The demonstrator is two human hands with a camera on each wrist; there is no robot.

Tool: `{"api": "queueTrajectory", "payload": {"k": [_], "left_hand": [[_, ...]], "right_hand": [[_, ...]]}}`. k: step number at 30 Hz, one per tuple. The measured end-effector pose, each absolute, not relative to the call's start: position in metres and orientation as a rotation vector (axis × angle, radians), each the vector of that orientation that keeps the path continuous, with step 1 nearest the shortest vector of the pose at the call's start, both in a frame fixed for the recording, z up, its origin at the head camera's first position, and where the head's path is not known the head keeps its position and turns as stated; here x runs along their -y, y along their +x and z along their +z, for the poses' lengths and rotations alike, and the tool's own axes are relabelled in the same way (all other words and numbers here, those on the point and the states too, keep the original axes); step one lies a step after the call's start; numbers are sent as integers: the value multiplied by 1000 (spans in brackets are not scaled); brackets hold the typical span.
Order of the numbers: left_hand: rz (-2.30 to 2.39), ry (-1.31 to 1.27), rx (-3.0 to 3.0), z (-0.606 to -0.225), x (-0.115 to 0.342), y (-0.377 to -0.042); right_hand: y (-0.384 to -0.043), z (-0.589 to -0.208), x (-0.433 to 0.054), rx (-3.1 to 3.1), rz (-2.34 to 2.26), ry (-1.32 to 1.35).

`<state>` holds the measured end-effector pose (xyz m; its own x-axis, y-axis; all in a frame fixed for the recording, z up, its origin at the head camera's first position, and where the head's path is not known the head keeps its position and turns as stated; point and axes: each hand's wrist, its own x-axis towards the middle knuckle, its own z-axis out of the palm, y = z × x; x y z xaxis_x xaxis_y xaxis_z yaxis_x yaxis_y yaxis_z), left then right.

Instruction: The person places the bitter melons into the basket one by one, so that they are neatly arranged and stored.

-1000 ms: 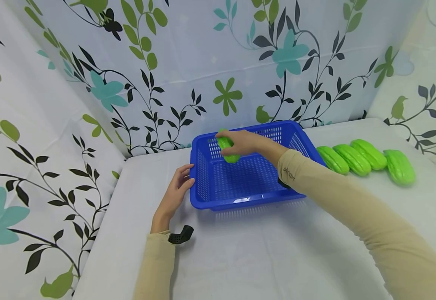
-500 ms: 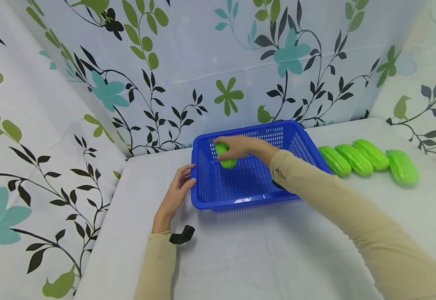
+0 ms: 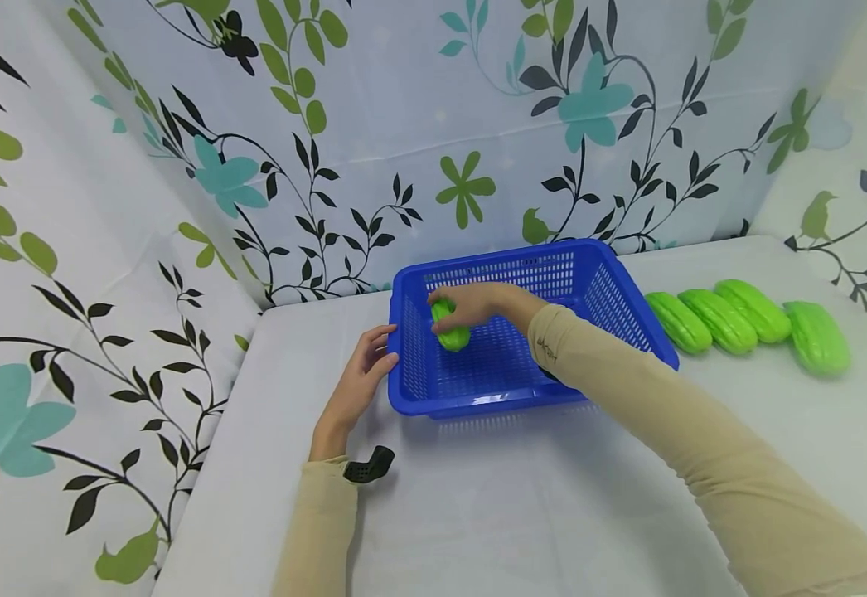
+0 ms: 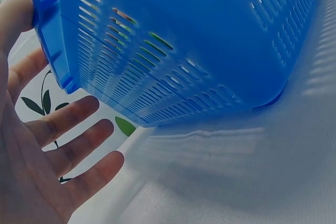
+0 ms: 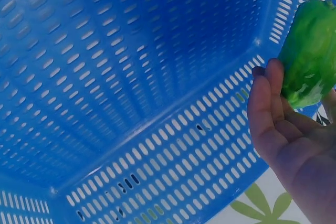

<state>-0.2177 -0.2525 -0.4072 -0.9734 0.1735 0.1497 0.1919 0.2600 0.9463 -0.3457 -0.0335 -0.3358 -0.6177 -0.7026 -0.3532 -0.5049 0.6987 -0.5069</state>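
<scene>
Green ridged gourd (image 3: 454, 339), gripped by the right hand (image 3: 472, 303), is inside the blue basket (image 3: 489, 405), unreleased; four similar gourds (image 3: 751, 311) lie outside.

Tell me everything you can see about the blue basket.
The blue basket is roughly rectangular and looks like glossy plastic, with a smooth projecting rim and rows of slots in its walls and floor. It stands upright, open side up, on the white-covered table. The left hand touches its left rim. The right hand holds a green vegetable inside, toward the left; whether that touches the basket is unclear. The right sleeve hides part of the front rim.
</scene>
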Motion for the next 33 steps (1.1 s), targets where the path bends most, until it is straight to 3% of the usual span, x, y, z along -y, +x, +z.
{"api": "queueTrajectory", "payload": {"k": [33], "left_hand": [[-1857,-330,2510,-406,254,-219]], "right_hand": [[-339,-349,62,-2279,-389,-792]]}}
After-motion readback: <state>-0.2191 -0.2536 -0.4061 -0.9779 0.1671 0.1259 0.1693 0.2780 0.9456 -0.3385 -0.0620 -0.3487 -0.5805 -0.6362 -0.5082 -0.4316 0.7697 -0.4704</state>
